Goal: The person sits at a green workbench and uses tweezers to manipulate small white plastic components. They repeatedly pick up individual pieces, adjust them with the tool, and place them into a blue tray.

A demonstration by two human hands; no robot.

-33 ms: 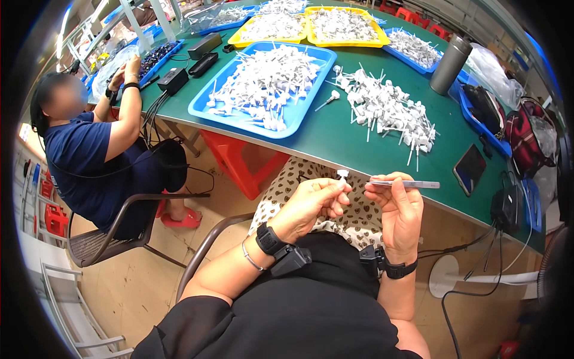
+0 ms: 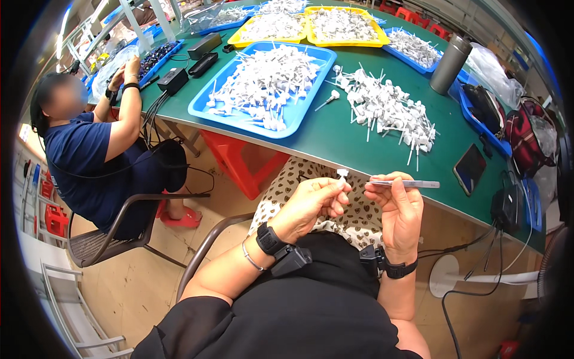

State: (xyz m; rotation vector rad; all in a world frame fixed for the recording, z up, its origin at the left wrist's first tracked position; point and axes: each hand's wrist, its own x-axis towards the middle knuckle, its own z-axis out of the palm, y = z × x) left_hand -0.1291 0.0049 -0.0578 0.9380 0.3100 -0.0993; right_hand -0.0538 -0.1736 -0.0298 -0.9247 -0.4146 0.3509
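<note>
Left hand (image 2: 311,200) pinches a small white part (image 2: 342,173) at its fingertips, just below the worktop's (image 2: 335,134) near edge; right hand (image 2: 399,206) grips tweezers (image 2: 406,184) level beside it. Nothing differs from the earlier frame: same grips, same gap, heap (image 2: 385,110) untouched.

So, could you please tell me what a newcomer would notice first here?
Probably the blue tray heaped with small white stemmed parts at the middle of the green table, with a loose pile to its right. Nearer, the left hand pinches one white part while the right hand holds metal tweezers.
</note>
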